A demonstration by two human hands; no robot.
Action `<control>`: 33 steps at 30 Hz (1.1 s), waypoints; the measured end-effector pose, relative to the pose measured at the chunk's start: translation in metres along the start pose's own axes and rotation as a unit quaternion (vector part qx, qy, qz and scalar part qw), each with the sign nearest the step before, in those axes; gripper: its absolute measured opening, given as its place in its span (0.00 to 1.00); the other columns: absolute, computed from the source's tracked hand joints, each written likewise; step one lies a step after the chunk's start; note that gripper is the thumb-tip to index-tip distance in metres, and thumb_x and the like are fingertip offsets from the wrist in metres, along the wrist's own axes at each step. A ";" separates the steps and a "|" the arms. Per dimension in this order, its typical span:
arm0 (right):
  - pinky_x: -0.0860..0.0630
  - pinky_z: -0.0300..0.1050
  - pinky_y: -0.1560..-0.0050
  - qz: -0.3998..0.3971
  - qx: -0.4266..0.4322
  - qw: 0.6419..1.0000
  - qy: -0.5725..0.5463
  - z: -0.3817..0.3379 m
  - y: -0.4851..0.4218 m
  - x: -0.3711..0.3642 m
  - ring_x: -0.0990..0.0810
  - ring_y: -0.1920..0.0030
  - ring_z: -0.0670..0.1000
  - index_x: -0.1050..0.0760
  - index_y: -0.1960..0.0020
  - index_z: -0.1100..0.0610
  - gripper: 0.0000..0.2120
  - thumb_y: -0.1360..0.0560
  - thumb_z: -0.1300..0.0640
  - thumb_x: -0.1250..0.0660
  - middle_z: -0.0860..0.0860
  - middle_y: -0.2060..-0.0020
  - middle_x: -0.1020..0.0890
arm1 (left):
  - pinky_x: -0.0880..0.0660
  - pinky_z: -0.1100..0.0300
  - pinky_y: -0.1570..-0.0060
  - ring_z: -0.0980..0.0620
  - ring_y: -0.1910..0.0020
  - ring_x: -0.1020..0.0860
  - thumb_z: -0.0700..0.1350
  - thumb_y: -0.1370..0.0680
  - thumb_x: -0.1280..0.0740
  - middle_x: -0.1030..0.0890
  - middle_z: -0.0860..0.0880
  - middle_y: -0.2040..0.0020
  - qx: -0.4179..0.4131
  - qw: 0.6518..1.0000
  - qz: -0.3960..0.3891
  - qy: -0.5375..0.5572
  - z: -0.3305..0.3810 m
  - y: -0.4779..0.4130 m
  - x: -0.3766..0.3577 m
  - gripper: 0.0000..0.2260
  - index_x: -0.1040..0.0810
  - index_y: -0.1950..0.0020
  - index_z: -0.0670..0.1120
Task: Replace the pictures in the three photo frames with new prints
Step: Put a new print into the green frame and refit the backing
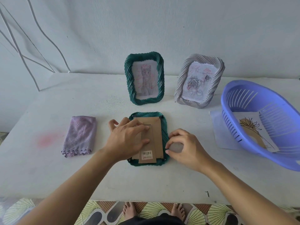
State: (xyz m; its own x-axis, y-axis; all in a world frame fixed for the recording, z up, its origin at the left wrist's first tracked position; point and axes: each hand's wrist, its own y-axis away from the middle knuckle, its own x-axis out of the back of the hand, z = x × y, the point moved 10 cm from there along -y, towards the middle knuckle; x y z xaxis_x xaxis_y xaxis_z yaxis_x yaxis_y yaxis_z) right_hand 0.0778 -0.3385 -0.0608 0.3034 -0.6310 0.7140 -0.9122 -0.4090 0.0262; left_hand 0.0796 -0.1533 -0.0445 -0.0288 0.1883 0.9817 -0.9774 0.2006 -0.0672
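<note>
Matt cardboard frame back [156,135], fuzzy cloth [80,135], glossy plastic basket [243,143]

Barcode sticker [146,153] on the lower end of the cardboard stand [148,142] of the face-down green frame [164,127]: black bars over a row of digits too small to read. Orange strip [146,158] just beneath the bars: characters that read roughly as "200". Print [197,83] in the grey frame [181,82]: 2 lines of cursive script [196,69] at the top, first word apparently "Rose", the rest illegible.
</note>
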 end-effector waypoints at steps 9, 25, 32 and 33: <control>0.35 0.30 0.42 -0.040 -0.039 0.998 0.006 -0.004 0.010 -0.007 0.28 0.41 0.43 0.14 0.61 0.46 0.03 0.34 0.51 0.20 0.44 0.43 0.26 | 0.40 0.45 0.44 0.55 0.44 0.29 0.70 0.25 0.46 0.25 0.64 0.39 0.007 1.000 0.008 0.003 -0.002 0.005 -0.002 0.23 0.26 0.34 0.65; 0.31 0.38 0.39 0.055 -0.098 0.988 -0.102 0.011 0.024 -0.011 0.27 0.39 0.40 0.15 0.64 0.48 0.08 0.38 0.54 0.17 0.40 0.41 0.24 | 0.41 0.43 0.42 0.53 0.37 0.30 0.68 0.24 0.43 0.27 0.63 0.33 -0.001 1.000 -0.001 -0.005 -0.002 0.004 -0.006 0.20 0.27 0.34 0.65; 0.35 0.26 0.45 0.042 -0.122 0.985 -0.115 0.013 0.020 -0.014 0.27 0.41 0.41 0.16 0.67 0.48 0.09 0.39 0.57 0.17 0.40 0.44 0.25 | 0.42 0.43 0.40 0.54 0.33 0.33 0.66 0.23 0.39 0.30 0.65 0.29 0.018 1.000 0.000 -0.009 -0.002 0.005 -0.006 0.19 0.27 0.33 0.64; 0.34 0.29 0.44 0.040 -0.115 0.986 -0.118 0.013 0.020 -0.014 0.28 0.40 0.41 0.16 0.67 0.47 0.10 0.38 0.57 0.17 0.40 0.44 0.25 | 0.42 0.43 0.40 0.54 0.33 0.32 0.66 0.23 0.39 0.29 0.65 0.29 0.019 1.000 0.003 -0.005 -0.003 0.006 -0.005 0.19 0.27 0.33 0.64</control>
State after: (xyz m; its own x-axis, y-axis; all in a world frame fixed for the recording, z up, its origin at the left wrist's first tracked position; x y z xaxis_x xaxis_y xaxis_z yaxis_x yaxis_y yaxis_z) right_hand 0.0587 -0.3460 -0.0795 0.2580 -0.8021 0.5385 -0.9661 -0.2082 0.1528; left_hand 0.0748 -0.1505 -0.0506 -0.0360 0.1803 0.9829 -0.9844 0.1633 -0.0660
